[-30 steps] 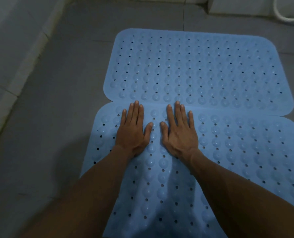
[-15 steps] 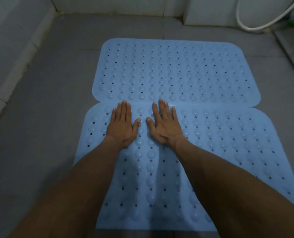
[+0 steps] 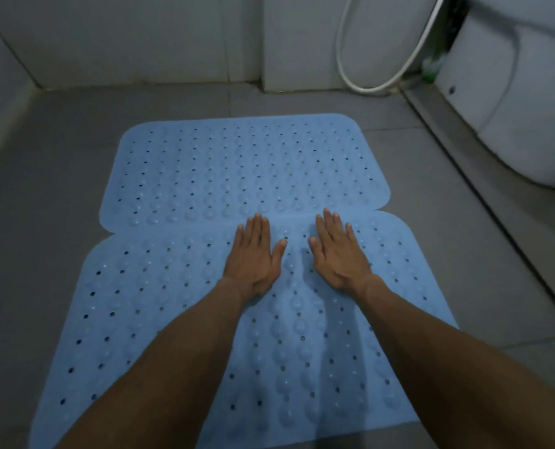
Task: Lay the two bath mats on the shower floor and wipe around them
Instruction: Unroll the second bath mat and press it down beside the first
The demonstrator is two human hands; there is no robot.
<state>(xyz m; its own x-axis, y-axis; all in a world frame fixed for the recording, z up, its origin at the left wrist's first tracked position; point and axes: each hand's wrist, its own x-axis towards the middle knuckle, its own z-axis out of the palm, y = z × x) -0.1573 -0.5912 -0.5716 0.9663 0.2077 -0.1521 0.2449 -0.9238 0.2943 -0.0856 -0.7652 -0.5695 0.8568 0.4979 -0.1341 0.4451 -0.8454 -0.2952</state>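
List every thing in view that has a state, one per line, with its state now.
Far bath mat: flat on the floor, near edge meeting the near mat.
Near bath mat: flat on the floor, under both hands.
Left hand: open, palm down, pressing the near mat.
Right hand: open, palm down, pressing the near mat.
Shower hose: hanging in a loop by the wall.

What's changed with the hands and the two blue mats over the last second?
Little. Both hands, left and right, have drifted slightly apart, still pressed flat on the near blue perforated rubber mat by its far edge. Nothing was gripped or released. The far blue mat stays put, edges meeting.
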